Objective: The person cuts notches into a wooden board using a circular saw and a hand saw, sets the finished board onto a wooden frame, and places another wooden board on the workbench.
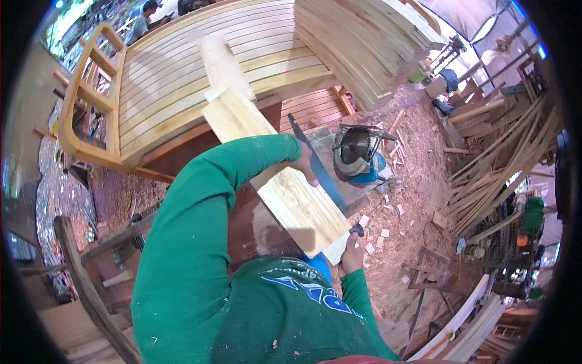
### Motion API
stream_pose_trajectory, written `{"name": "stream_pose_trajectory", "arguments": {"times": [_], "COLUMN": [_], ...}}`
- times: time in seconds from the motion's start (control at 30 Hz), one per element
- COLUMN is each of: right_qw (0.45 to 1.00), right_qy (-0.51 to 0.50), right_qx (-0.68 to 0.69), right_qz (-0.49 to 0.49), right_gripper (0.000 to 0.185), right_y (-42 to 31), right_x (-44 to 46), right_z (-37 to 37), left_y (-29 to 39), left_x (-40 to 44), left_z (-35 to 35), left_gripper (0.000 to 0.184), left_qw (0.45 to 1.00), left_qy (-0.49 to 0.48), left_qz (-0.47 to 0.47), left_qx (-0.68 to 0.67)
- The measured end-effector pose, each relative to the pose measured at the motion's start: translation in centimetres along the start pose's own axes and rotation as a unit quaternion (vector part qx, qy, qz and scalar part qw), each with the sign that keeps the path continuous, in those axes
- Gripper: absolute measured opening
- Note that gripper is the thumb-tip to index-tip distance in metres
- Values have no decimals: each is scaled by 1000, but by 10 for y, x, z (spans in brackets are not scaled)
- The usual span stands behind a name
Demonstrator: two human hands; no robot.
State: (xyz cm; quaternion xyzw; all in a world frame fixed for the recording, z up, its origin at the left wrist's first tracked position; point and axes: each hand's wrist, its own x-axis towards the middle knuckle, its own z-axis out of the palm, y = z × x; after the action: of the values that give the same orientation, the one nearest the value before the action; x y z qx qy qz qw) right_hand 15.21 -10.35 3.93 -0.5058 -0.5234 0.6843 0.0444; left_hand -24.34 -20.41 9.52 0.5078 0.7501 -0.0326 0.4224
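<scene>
A long pale wooden board [303, 209] runs from the slatted wooden furniture toward my body. My left hand [306, 162] reaches across it and grips its right edge, with some fingers hidden. Close beside that edge and my left hand lies the long dark blade of a handsaw [321, 173], its tip pointing away from me. My right hand [353, 255] is closed around the saw's dark handle at the near end of the board. A narrow pale piece of wood [338, 249] shows beside my right hand.
A circular saw [356, 155] with a blue body rests right of the handsaw. Slatted furniture [167, 91] fills the far left, where a person [142, 23] is behind it. Wood chips [412, 182] cover the ground; long wooden strips [503, 161] are piled at right.
</scene>
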Motion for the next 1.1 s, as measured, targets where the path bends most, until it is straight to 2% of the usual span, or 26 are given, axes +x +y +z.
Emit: {"name": "stream_pose_trajectory", "arguments": {"times": [0.03,0.1,0.13,0.2,0.23,0.3,0.33,0.37,0.4,0.47,0.53,0.6,0.67,0.77,0.9,1.07,1.1], "right_qw": [1000,997,999,998,988,991,991,984,985,988,987,985,972,958,946,954,960], "right_qy": [2,24,12,-20,-9,-6,-3,25,23,13,-39,-78,-170,-216,-255,-245,-216], "right_qx": [-21,-55,-17,53,147,84,53,16,22,38,97,130,151,189,195,163,172], "right_qz": [1,-48,-28,11,53,102,123,176,168,150,119,81,59,26,48,49,49], "right_gripper": [61,66,64,60,54,51,50,51,50,49,56,61,59,53,44,40,40], "right_y": [11,-9,-21,-38,-23,-3,2,-3,-6,-15,-29,-50,-76,-111,-141,-151,-148], "right_x": [16,6,-7,-20,-15,-11,-7,-7,-2,13,30,46,63,103,150,180,183], "right_z": [2,31,42,61,66,60,61,67,76,107,154,205,253,335,422,488,497], "left_y": [-13,-21,-26,-30,-34,-49,-60,-72,-87,-121,-160,-180,-178,-166,-169,-168,-170], "left_x": [11,10,7,-10,-21,-42,-55,-74,-95,-137,-163,-167,-178,-176,-172,-173,-170], "left_z": [-9,-16,-16,-3,9,43,58,75,94,136,197,281,306,312,315,318,320], "left_gripper": [96,87,83,65,57,41,33,28,23,23,28,35,41,42,38,34,34], "left_qw": [999,998,996,973,947,849,781,759,729,644,691,747,773,740,724,711,704], "left_qy": [-13,20,37,208,293,503,599,624,643,651,567,522,380,458,478,516,530], "left_qz": [-11,-41,-57,16,47,86,104,29,-47,-178,-345,-366,-408,-423,-434,-430,-424], "left_qx": [-28,-38,-50,-96,-118,-137,-139,-186,-231,-360,-285,-189,-303,-252,-243,-207,-211]}}
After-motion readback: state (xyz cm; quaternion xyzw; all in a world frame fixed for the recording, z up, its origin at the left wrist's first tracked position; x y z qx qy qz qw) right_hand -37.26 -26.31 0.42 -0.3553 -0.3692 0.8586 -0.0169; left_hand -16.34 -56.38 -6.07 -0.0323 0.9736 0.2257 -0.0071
